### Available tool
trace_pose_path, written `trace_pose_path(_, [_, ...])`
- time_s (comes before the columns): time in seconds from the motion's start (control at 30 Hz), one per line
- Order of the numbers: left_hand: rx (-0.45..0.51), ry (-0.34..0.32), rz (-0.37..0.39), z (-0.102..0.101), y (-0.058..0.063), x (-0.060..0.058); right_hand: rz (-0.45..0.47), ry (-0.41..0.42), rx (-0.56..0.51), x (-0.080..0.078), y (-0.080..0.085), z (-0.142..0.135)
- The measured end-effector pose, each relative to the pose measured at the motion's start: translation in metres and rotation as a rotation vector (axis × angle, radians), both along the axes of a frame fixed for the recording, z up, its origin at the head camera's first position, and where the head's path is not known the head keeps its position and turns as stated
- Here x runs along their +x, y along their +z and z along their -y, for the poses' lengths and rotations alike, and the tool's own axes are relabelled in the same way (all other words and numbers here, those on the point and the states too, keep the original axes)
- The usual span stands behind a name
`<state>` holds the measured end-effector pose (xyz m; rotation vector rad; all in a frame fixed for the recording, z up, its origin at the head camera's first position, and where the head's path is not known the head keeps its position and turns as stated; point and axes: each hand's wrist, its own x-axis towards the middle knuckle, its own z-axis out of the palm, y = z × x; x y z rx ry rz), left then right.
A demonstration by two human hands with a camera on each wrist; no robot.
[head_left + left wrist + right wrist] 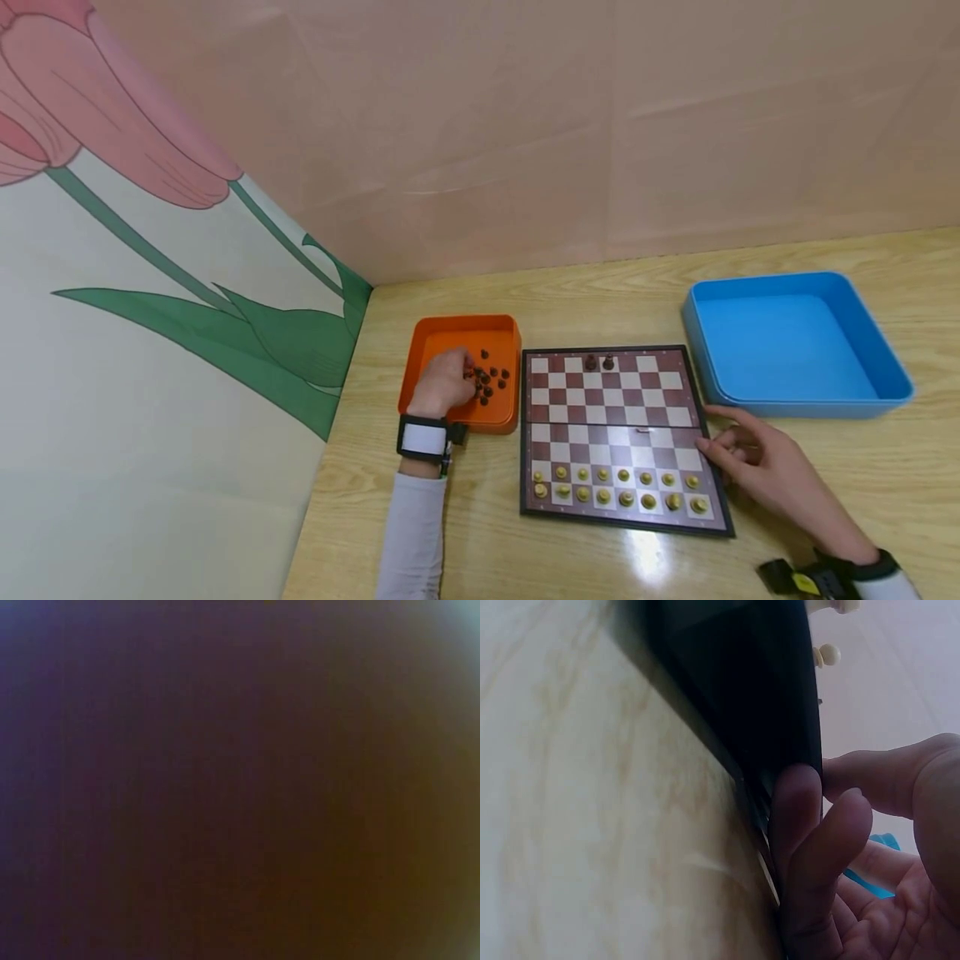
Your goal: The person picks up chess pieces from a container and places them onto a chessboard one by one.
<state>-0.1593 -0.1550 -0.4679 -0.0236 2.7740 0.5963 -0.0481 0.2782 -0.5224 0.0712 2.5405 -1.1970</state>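
Note:
My left hand (444, 383) reaches down into the orange tray (420, 350), fingers bent beside a cluster of small dark chess pieces (485, 379). Its fingertips are hidden, and the left wrist view is dark and blurred. To the right of the tray lies a checkered chessboard (577, 433). Two dark pieces (608, 362) stand on its far row, and two rows of gold-coloured pieces (626, 498) stand on the near side. My right hand (772, 471) pinches the board's right edge, thumb on top; fingers (832, 840) touch the side and underside in the right wrist view.
A blue tray (896, 392) stands behind the right hand, close to the board's far right corner. A pinkish covering (525, 150) rises behind the wooden table (480, 517). A flower-patterned wall panel (187, 400) borders the left side.

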Motion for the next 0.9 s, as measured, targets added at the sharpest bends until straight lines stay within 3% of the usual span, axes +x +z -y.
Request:
trace_pose_path(0.43, [-0.013,-0.054,-0.033,0.002,0.006,0.001,-0.006,0.006,-0.003,0.002,0.000,-0.001])
trace_pose_path(0.6, [0.004,-0.101,-0.102,0.006,0.014,0.001,-0.004,0.004,-0.005,0.002,0.001,-0.001])
trace_pose_path(0.9, [0.150,-0.155,-0.283,0.002,0.033,0.006,-0.007,0.000,-0.017,0.001,0.000,0.000])
